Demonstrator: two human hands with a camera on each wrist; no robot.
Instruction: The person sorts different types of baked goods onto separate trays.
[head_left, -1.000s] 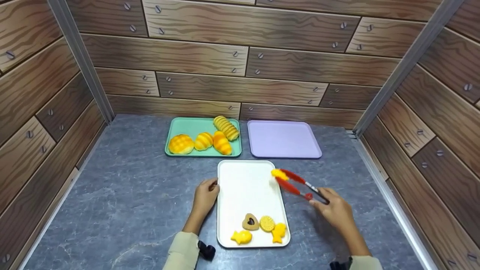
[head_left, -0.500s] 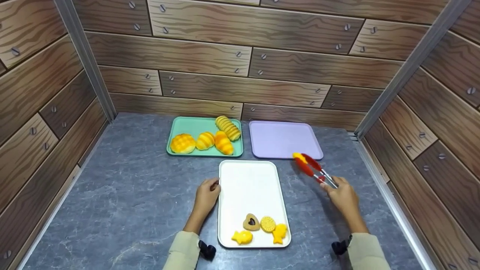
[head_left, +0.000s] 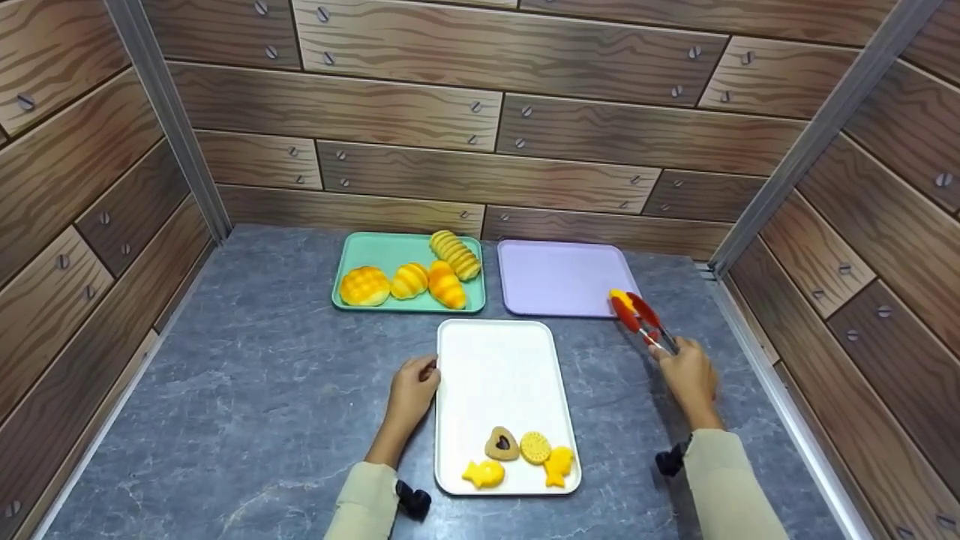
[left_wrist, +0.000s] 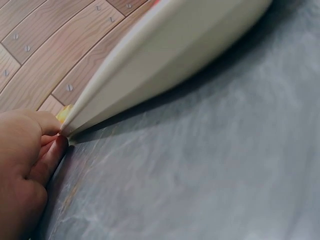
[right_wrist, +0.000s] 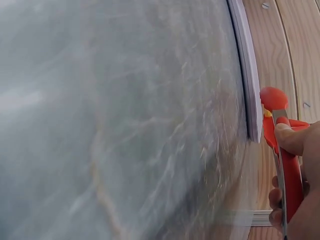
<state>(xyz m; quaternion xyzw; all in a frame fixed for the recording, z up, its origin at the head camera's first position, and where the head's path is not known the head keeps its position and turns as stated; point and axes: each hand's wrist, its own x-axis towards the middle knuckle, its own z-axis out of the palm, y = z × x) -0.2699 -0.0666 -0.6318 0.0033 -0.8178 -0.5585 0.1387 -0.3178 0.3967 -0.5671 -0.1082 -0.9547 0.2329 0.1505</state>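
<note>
My right hand (head_left: pixel 688 373) grips red-tipped tongs (head_left: pixel 649 318), also seen in the right wrist view as red-handled tongs (right_wrist: pixel 289 172). Between the tong tips is a small yellow piece (head_left: pixel 621 298), over the near right corner of the lilac tray (head_left: pixel 566 276). My left hand (head_left: pixel 412 388) pinches the left edge of the white tray (head_left: pixel 491 375); in the left wrist view the thumb and fingers meet at that rim. Near the white tray's front lie a heart cookie (head_left: pixel 502 444), a round yellow biscuit (head_left: pixel 535 448) and two yellow fish-shaped pieces, one at the left (head_left: pixel 484 474).
At the back left, a green tray (head_left: pixel 375 251) bears several toy breads, among them a round bun (head_left: pixel 365 286) and a long striped loaf (head_left: pixel 454 255). Wood-patterned walls (head_left: pixel 420 112) enclose the grey marbled tabletop (head_left: pixel 262 375) at the back and both sides.
My right hand has carried the tongs and the yellow piece rightward and away from me, from the white tray's right edge to the lilac tray's near right corner. My left hand has stayed put.
</note>
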